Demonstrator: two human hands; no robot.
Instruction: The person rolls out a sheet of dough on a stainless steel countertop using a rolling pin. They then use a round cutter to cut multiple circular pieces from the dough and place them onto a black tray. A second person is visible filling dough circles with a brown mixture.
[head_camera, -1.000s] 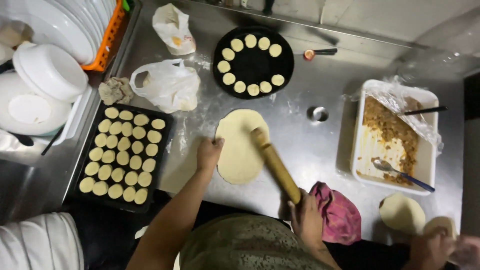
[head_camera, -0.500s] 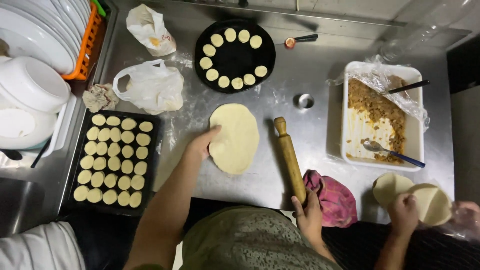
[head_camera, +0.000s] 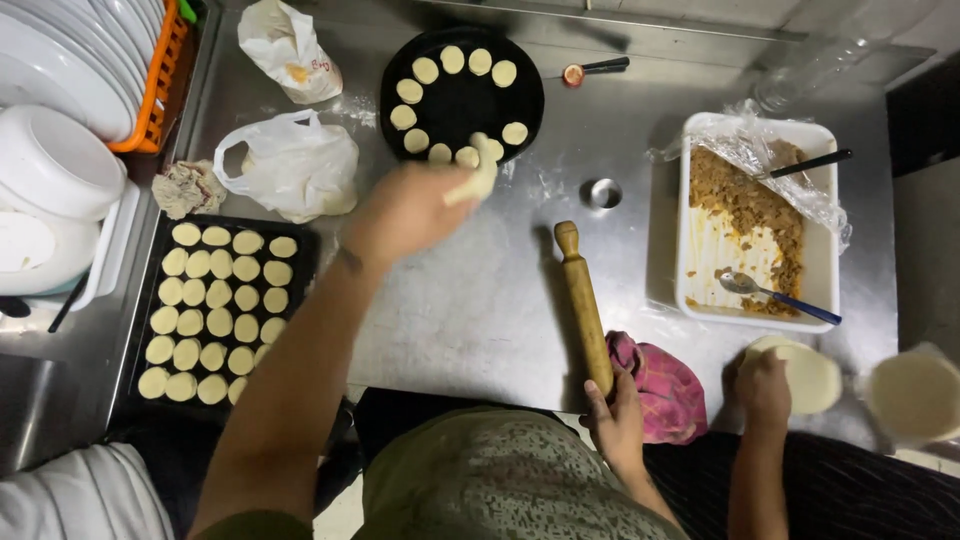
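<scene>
Clearly, in the head view, the left hand (head_camera: 405, 212) is raised over the steel tabletop (head_camera: 470, 300), its fingers closed around a limp piece of dough (head_camera: 478, 178) that hangs blurred just in front of the round black pan (head_camera: 462, 98). The right hand (head_camera: 617, 418) is laid on the lower end of a wooden rolling pin (head_camera: 585, 306), fingers curled loosely about it, while the pin lies flat on the tabletop beside a pink cloth (head_camera: 660, 388).

As for progress, a ring of small dough discs is already set around the edge of the round pan, with its middle left bare, and the rectangular black tray (head_camera: 300, 250) at the left is nearly filled with rows of discs. The stretch of tabletop between the two hands carries only a dusting of flour, so the dough is judged to be off the rolling spot at this moment.

To the right, a white tray (head_camera: 700, 280) with brown filling, partly scooped out, holds a spoon (head_camera: 775, 292). Another person's hand (head_camera: 765, 385) is seen at the lower right, resting on a flat round of dough (head_camera: 808, 375). White plastic bags (head_camera: 290, 165) and stacked plates (head_camera: 70, 60) are kept at the upper left.
</scene>
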